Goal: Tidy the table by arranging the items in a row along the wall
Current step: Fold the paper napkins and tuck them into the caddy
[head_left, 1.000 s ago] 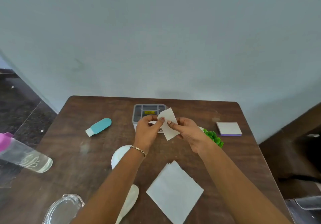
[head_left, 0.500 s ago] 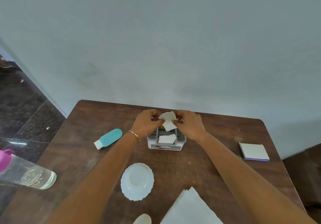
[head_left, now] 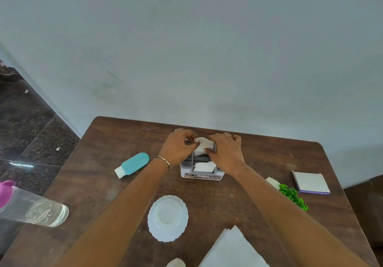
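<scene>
1. My left hand (head_left: 178, 146) and my right hand (head_left: 226, 150) both pinch one folded white paper (head_left: 204, 144) between thumb and fingertips, each hand on its own side of it.
2. The paper is crumpled at the top. Its lower edge dips into the rear part of one organiser box (head_left: 202, 176). I cannot tell which rear compartment it enters.
3. A second paper piece (head_left: 204, 166) sits in the box's front compartment, so there are two papers at the box.
4. The box is grey and white, upright, with its labelled side towards me. It stands at the middle of the table (head_left: 99, 186), near the wall (head_left: 186, 59) but not touching it.
5. One thin bracelet (head_left: 163, 161) circles my left wrist.
6. Left of the box lies one teal bottle (head_left: 134, 164) on its side. Its long axis runs diagonally, with the white cap pointing towards me and to the left.
7. Nearer me sits one white scalloped bowl (head_left: 167, 218), upside down.
8. At the near edge, on my right, lies one stack of white napkins (head_left: 232, 250), a corner pointing towards the wall.
9. Far right lies one notepad (head_left: 310, 182), flat, with a purple base. Just beside it is one green sprig (head_left: 293, 196).
10. At the far left is one clear bottle (head_left: 35, 209) with a pink cap, lying at the table's edge, its cap pointing left.
</scene>
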Demonstrator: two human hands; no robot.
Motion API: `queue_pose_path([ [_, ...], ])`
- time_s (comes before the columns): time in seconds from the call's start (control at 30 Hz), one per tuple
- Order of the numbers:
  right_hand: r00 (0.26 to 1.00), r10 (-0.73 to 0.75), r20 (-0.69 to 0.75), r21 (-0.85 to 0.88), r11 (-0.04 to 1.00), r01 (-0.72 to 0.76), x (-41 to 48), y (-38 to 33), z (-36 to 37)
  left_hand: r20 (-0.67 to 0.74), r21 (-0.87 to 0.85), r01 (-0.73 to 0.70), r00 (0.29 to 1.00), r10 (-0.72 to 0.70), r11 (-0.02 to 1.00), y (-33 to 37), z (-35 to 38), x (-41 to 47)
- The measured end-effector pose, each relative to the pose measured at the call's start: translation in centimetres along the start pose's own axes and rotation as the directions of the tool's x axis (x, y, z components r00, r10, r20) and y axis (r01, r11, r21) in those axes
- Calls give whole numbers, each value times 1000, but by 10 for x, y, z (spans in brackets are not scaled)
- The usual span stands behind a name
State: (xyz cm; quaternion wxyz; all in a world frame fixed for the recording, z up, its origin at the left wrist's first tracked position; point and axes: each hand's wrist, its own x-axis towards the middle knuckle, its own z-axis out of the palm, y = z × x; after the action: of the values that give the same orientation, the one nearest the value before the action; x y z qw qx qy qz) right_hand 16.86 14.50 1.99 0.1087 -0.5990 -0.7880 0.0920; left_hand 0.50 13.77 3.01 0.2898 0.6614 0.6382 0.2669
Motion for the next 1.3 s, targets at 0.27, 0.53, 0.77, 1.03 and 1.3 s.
queue_pose_path([
  [0.27,999,7,52,-31,1000,-5,-4,3,-3,18,52,-12,1000,11,999,-3,4,3],
  [0.53,998,42,36,-32,999,-41,-10,5,2,24,111,-27,999,24,993,-3,14,1],
  [0.77,996,90,-14,100,991,-89,-25,15,-6,-51,76,-27,998,31,997,2,17,-11],
  [1.03,972,209,-112,241,954,-177,-86,35,-18,-146,-79,-95,986,83,992,44,33,-62],
  [1.3,907,395,-146,443,846,-297,-190,59,-7,-32,-182,-26,999,20,983,45,83,-135],
])
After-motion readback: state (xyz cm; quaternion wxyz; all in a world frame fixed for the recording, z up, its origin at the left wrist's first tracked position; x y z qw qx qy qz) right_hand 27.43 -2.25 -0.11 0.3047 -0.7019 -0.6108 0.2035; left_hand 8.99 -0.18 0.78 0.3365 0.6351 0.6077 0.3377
